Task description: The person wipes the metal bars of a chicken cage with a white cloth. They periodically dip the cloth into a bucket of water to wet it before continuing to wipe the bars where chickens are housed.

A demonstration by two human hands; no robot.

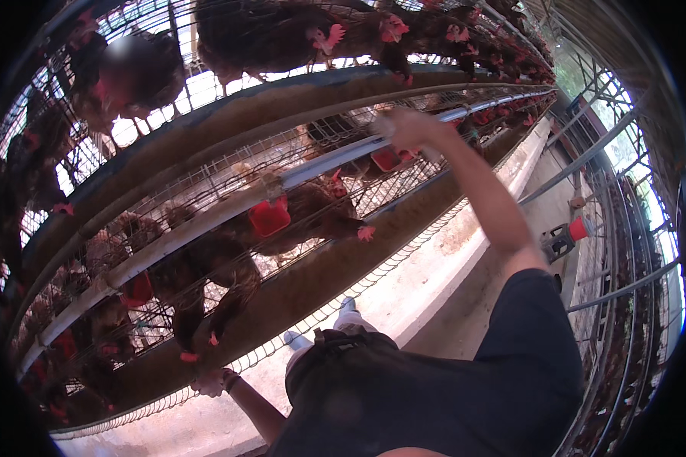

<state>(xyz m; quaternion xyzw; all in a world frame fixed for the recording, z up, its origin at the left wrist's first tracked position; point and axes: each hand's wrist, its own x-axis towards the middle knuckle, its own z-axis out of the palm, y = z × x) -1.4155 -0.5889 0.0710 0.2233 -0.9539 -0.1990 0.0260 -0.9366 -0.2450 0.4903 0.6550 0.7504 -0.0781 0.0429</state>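
Observation:
My right hand [409, 128] is raised in front of the wire cages, at the pale pipe [320, 163] that runs along them; it is blurred, and I cannot tell whether it grips anything. Low at the left, my left hand [208, 383] is at the outer edge of the lower feed trough [297, 291], near the wire egg rack [257, 355]; its fingers look curled, but what they touch is unclear. Brown hens [303, 220] stand behind the wire, some with heads over the trough. A red plastic drinker cup [270, 216] hangs beneath the pipe.
An upper feed trough [206, 108] runs below another row of hens [263, 40]. A concrete ledge [400, 297] lies beneath the cages. Across the aisle, a dark object with a red top [578, 228] stands near metal bars [583, 160] and more cages [623, 274].

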